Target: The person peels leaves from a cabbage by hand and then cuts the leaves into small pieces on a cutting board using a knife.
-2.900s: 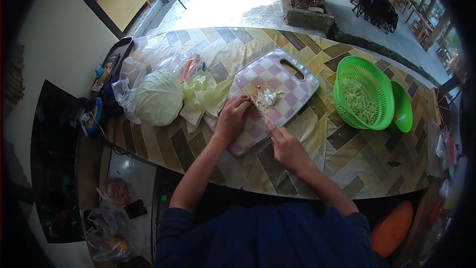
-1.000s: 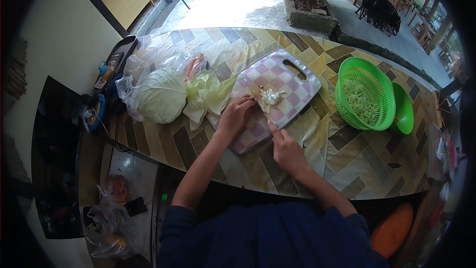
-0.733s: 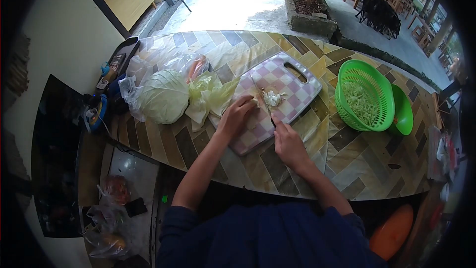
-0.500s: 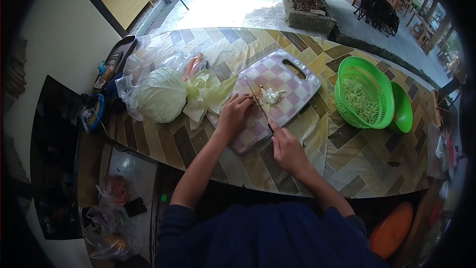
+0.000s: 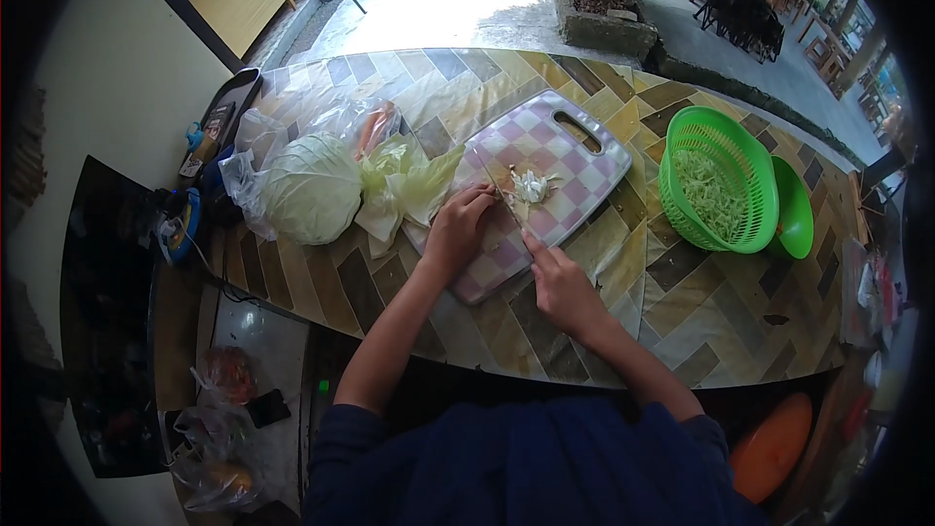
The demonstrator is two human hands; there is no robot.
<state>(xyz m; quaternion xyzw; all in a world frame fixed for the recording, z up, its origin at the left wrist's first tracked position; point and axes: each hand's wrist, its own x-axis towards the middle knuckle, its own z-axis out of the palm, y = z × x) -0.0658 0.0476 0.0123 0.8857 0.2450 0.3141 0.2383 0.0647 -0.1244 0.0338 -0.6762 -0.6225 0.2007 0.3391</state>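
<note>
My right hand (image 5: 564, 289) is wrapped round the handle of a kitchen knife (image 5: 504, 197), whose blade points up and left across the pink-and-white checkered cutting board (image 5: 586, 185). My left hand (image 5: 460, 231) rests on the board left of the blade, its fingers curled together close to it. Whatever lies under those fingertips is hidden. Just right of the blade is a small heap of chopped white pieces (image 5: 532, 186). Loose cabbage leaves (image 5: 414, 178) lie at the board's left edge, beside a large pale cabbage (image 5: 313, 189).
A green basket (image 5: 669, 197) of shredded cabbage (image 5: 713, 193) stands on the right, with a green bowl (image 5: 794, 209) behind it. Beyond the cabbage is a clear plastic bag with carrots (image 5: 374, 127). A dark tray (image 5: 237, 94) sits at the table's far left.
The knife and my right hand have shifted very slightly, and the blade still lies beside my left fingertips. The whole view has tilted a little. Other things keep their places.
</note>
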